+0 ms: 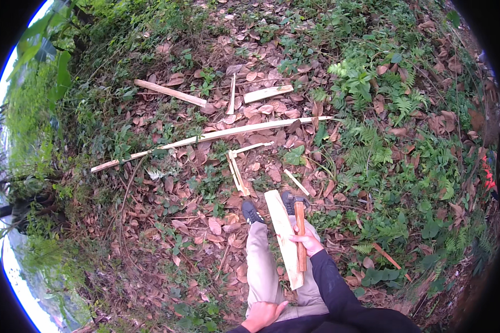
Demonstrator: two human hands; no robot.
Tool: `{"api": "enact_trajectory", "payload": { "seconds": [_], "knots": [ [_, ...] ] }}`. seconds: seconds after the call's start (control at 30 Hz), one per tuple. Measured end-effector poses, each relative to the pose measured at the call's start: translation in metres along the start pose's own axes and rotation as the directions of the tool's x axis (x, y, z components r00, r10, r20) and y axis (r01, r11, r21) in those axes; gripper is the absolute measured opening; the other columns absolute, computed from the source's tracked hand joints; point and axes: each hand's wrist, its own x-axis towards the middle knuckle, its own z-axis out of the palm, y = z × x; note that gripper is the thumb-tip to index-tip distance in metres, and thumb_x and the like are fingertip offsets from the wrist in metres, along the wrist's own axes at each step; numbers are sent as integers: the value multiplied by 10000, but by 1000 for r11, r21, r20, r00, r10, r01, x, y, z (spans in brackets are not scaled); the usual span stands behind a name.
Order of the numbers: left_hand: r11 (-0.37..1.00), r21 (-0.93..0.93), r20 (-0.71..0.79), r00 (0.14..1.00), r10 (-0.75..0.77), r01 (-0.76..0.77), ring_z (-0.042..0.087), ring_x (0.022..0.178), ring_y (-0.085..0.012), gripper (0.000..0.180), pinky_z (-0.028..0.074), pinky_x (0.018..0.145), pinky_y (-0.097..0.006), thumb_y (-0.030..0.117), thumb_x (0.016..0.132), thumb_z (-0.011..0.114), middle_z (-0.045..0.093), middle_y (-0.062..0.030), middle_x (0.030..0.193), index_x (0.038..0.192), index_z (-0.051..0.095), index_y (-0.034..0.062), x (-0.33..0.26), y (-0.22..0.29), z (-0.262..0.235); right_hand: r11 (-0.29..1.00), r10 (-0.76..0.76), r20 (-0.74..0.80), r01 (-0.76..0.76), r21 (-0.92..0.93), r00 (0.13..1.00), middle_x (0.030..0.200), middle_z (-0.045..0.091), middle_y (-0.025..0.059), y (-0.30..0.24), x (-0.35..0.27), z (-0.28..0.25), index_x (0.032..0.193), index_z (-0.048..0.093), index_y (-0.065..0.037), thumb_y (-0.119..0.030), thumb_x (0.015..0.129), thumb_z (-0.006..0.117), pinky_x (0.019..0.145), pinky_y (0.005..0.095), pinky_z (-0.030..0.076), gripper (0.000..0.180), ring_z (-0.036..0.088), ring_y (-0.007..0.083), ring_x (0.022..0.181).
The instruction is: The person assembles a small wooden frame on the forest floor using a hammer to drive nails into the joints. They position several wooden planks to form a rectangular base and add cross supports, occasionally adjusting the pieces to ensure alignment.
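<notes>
My right hand [307, 241] grips a hatchet [300, 225] by its orange-brown wooden handle, with the dark head pointing away from me near my right shoe. Pressed against the handle in the same grip is a pale split slab of wood [280, 222], which runs from beside my shoes back toward my lap. My left hand [263, 314] lies on my left thigh at the bottom edge and holds nothing. I wear khaki trousers [259, 261] and dark shoes [250, 211].
A long thin split pole [216, 135] lies across the leaf-covered ground ahead. Several shorter pale wood splits [170, 92] [268, 93] [237, 173] lie around it. Ferns and green plants [366, 83] grow to the right and far left. Something red [487, 173] shows at the right rim.
</notes>
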Motion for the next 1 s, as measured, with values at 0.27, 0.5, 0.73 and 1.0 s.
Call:
{"api": "enact_trajectory", "payload": {
  "seconds": [0.27,0.5,0.73,1.0],
  "knots": [
    [571,-813,-481,689,-543,-117,562,554,-72,320,439,516,-226,317,1008,615,610,5,639,862,644,33,244,-191,-80,968,-250,-46,250,-13,967,949,584,2,-90,186,-104,1021,488,-148,21,819,685,784,291,556,329,629,140,849],
    [498,-800,-578,652,-491,-334,658,950,-217,687,530,786,-330,394,949,684,643,-158,1125,1398,372,-22,516,-319,-162,870,-483,134,491,-36,865,1076,653,80,-163,363,-176,1034,484,-147,-26,878,664,843,352,620,267,701,216,965],
    [323,-777,-628,645,-435,-540,387,528,-35,387,356,442,-220,152,944,642,428,35,784,1222,381,85,537,-303,-143,771,-616,262,637,7,743,1110,670,136,-156,427,-220,1024,465,-130,26,881,633,824,351,628,270,719,229,964],
    [882,-254,-848,530,-5,-397,406,584,-14,239,348,499,-195,302,1061,509,509,48,734,1142,470,81,434,-251,-167,669,-732,218,741,55,645,1030,658,71,-153,415,-212,981,457,-141,29,834,704,780,318,606,334,697,173,871]
  ]
}}
